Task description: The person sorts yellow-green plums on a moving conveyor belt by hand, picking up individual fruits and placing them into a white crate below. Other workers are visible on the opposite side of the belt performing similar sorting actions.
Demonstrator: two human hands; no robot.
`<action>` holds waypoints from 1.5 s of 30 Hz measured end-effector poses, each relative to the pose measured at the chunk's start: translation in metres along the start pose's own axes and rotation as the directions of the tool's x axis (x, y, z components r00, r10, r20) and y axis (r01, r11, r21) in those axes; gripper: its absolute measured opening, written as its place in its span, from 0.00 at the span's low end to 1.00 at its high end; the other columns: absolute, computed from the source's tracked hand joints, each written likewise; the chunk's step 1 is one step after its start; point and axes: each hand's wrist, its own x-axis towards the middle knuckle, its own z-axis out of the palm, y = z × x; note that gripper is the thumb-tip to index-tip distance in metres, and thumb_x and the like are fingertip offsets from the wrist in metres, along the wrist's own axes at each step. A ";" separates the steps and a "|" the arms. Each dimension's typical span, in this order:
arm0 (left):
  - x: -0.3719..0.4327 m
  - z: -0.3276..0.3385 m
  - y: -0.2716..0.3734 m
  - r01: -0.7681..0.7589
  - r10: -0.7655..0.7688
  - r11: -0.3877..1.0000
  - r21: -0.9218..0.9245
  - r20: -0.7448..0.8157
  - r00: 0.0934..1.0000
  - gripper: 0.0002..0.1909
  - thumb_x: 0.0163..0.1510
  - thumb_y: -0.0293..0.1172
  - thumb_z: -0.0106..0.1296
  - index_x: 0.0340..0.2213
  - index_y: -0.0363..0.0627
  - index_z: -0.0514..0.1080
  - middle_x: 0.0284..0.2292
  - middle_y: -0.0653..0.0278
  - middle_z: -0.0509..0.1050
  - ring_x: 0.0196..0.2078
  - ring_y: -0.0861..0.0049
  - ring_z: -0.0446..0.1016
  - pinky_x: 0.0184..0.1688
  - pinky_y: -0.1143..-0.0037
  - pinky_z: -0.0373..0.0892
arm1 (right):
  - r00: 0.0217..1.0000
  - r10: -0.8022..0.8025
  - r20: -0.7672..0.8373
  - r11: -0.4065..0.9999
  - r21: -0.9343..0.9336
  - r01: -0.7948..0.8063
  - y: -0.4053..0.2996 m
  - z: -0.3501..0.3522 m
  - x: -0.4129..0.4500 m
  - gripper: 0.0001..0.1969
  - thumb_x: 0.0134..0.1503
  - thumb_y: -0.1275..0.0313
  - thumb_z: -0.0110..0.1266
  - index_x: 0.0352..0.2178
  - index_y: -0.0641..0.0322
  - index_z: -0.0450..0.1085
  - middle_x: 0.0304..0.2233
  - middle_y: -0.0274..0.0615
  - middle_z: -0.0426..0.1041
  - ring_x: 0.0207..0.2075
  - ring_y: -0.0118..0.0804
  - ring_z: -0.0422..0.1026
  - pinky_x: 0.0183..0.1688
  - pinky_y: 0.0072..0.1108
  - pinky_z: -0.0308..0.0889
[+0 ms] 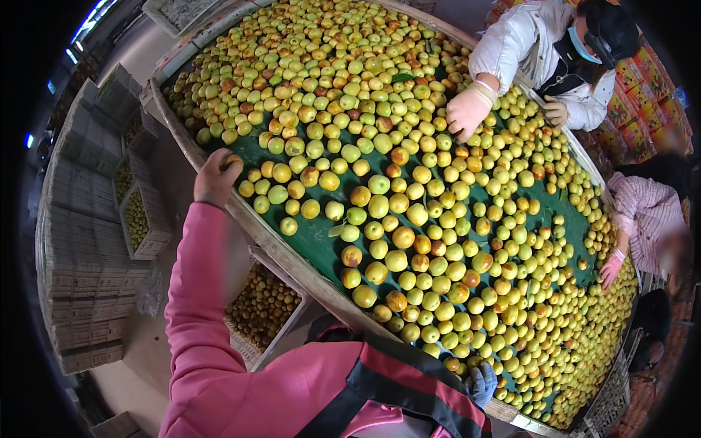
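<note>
My left hand [214,178], at the end of a pink sleeve, is raised at the near left rim of the sorting table [296,257]. Its fingers are closed on a brownish jujube [233,160]. Loose yellow-green jujubes [378,207], some with brown patches, cover much of the table's green surface beside it. In a blue-grey glove, my right hand [482,383] rests at the near edge, lower right, against several jujubes. Its palm side is hidden, so whether it grips one cannot be seen.
Below the near rim stands a crate of browner jujubes [263,301]. Stacked pale crates [93,235] line the left, near a filled crate [137,219]. Across the table, a co-worker's gloved hand [468,112] reaches into the fruit; another's pink-gloved hand [610,269] is at the right.
</note>
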 end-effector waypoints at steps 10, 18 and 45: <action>-0.020 0.028 0.097 -0.383 0.283 0.885 0.265 0.347 0.894 0.16 0.51 0.32 0.50 0.41 0.39 0.71 0.43 0.54 0.72 0.45 0.58 0.71 0.47 0.67 0.67 | 0.999 0.043 -0.001 0.999 -0.002 -0.043 -0.013 0.003 0.009 0.16 0.49 0.73 0.51 0.42 0.57 0.69 0.48 0.49 0.69 0.48 0.53 0.68 0.50 0.39 0.63; 0.100 0.244 0.190 -0.379 0.038 0.815 0.438 0.612 0.790 0.22 0.52 0.42 0.49 0.48 0.47 0.69 0.46 0.55 0.72 0.49 0.60 0.71 0.51 0.66 0.67 | 0.995 0.095 -0.009 0.995 -0.028 -0.096 -0.022 0.006 0.014 0.16 0.49 0.71 0.52 0.42 0.55 0.68 0.48 0.47 0.69 0.49 0.52 0.67 0.51 0.40 0.61; 0.126 0.166 0.160 -0.316 -0.112 0.783 0.535 0.622 0.775 0.31 0.47 0.44 0.55 0.51 0.45 0.66 0.48 0.53 0.72 0.50 0.62 0.71 0.51 0.67 0.67 | 0.987 0.136 0.083 0.991 -0.015 -0.136 -0.043 0.015 0.038 0.17 0.47 0.71 0.52 0.41 0.56 0.69 0.47 0.48 0.69 0.50 0.54 0.66 0.52 0.41 0.60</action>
